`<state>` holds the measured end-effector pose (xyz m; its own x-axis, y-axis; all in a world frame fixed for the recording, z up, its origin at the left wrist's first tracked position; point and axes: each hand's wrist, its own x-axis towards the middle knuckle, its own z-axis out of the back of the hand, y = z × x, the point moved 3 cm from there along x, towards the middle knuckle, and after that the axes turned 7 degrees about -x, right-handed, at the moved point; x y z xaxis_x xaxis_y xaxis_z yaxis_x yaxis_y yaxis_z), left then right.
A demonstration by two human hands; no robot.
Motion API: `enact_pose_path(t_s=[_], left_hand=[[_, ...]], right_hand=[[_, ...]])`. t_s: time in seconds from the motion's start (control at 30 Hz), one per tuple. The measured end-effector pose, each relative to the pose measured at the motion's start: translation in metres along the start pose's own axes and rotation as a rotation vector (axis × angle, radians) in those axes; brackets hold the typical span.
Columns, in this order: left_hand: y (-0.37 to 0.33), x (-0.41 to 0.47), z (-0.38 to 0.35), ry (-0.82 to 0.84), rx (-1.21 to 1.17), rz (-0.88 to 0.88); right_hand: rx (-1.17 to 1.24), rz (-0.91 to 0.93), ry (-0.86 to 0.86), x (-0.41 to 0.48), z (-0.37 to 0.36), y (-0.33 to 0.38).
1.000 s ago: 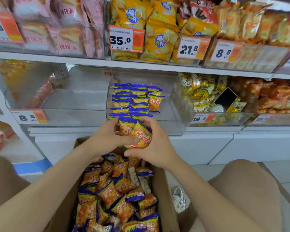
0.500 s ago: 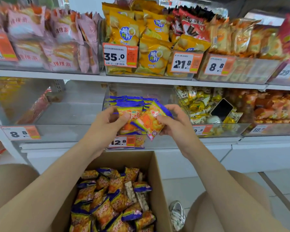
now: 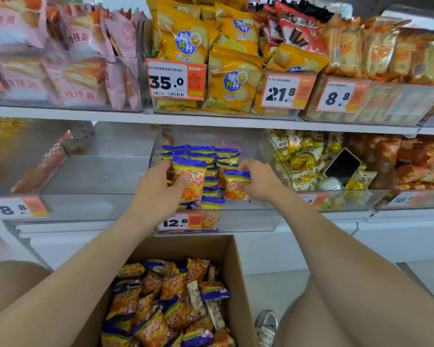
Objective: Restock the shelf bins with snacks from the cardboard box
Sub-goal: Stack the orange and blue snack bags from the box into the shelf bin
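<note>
An open cardboard box sits on the floor between my knees, full of orange-and-blue snack packets. Above it is a clear shelf bin marked 12.8, holding rows of the same packets. My left hand grips one packet upright over the bin's left side. My right hand pinches a second packet over the bin's middle.
To the left stands a nearly empty clear bin tagged 8.8. On the right, a bin of yellow packets holds a dark phone. Full bins line the upper shelf. My shoe is beside the box.
Both hands rose from above the box to the 12.8 bin and moved apart, each now holding its own packet inside the bin.
</note>
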<state>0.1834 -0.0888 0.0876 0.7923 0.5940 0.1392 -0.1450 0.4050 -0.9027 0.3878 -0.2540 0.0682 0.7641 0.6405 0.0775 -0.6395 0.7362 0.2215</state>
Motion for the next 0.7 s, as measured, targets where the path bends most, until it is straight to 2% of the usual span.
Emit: enact_pose_path(t_s=[0.1, 0.23, 0.37, 0.47, 0.5, 0.57, 0.63, 0.7], left_hand=[[0.001, 0.003, 0.0, -0.006, -0.01, 0.006], [0.0, 0.002, 0.0, 0.003, -0.011, 0.007], [-0.002, 0.001, 0.002, 0.001, -0.033, 0.011], [-0.003, -0.002, 0.004, 0.017, -0.09, 0.014], [-0.004, -0.002, 0.005, 0.028, -0.109, 0.013], [-0.007, -0.002, 0.006, 0.045, -0.148, -0.009], [-0.012, -0.003, 0.006, 0.077, -0.192, -0.049], [-0.017, -0.003, 0.004, 0.129, -0.209, -0.109]], right_hand=[[0.025, 0.006, 0.034, 0.013, -0.01, 0.001], [0.036, 0.013, -0.014, 0.019, -0.015, 0.002], [0.001, -0.067, -0.023, 0.015, -0.013, 0.002], [-0.047, -0.068, -0.14, 0.014, -0.004, 0.0], [0.026, -0.043, -0.202, 0.01, 0.005, 0.005], [0.392, 0.025, -0.221, -0.009, 0.026, 0.024], [0.681, 0.149, -0.056, -0.033, 0.04, 0.048], [0.768, 0.273, 0.034, -0.049, 0.041, 0.06]])
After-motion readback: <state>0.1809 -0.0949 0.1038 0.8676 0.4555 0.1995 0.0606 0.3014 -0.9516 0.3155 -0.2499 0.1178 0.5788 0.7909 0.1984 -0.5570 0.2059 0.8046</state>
